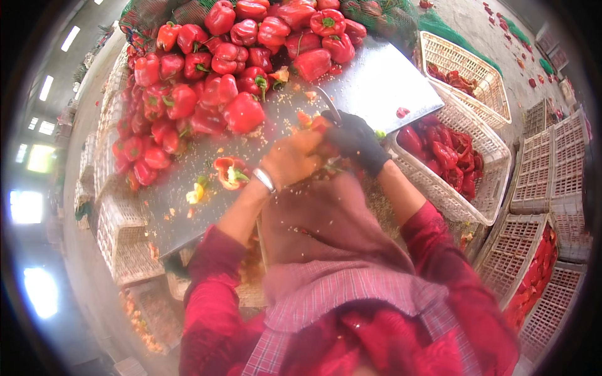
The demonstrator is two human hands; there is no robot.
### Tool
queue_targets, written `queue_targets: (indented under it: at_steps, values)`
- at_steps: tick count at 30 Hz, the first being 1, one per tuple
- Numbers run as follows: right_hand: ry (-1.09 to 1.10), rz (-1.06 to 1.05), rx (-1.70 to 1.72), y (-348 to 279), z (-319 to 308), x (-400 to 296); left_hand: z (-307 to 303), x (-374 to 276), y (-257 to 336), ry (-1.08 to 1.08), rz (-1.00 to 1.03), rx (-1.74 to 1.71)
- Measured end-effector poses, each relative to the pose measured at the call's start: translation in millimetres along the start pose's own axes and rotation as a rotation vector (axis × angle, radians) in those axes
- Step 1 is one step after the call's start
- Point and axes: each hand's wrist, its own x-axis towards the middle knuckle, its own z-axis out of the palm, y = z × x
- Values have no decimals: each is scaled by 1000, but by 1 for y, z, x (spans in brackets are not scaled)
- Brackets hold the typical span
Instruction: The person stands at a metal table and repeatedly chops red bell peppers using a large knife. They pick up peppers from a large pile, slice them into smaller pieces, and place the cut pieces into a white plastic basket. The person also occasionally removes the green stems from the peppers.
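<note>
My left hand (294, 157), orange and apparently gloved, is closed around a red bell pepper (320, 126) that is mostly hidden and blurred. In its black glove, my right hand (355, 141) grips a knife with a curved metal blade (329, 102) and meets the left hand over the near edge of the metal table (371, 89). Just left of my left wrist lies an opened red pepper (231, 173) with its pale core showing. A yellow-green pepper core (195, 191) sits beside it. A large heap of whole red bell peppers (202, 89) covers the table's far left.
At the right, a white plastic crate (491, 174) holds cut red peppers (444, 155). Another crate (489, 89) stands beyond it. Stacked crates (531, 169) line the far right, and more crates (127, 235) stand at the left. Seeds and scraps litter the tabletop.
</note>
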Motion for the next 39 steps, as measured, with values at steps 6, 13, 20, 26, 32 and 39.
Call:
queue_targets:
  at_steps: [6,13,20,26,32,39]
  values:
    - [38,-48,82,12,5,-3,22,-20,23,259,-36,272]
    - [44,110,372,35,34,-44,31,-45,11,922,-200,-54]
    - [321,-253,-216,24,28,-50,-8,-141,-9,571,-536,605]
    - [230,-525,-317,12,65,-62,43,-78,6,656,-268,161]
    - [511,-303,-501,169,-133,-63,-15,-97,-33,510,-418,331]
    - [434,77,-118,108,-141,-57,-38,-93,-127,-123,-657,229]
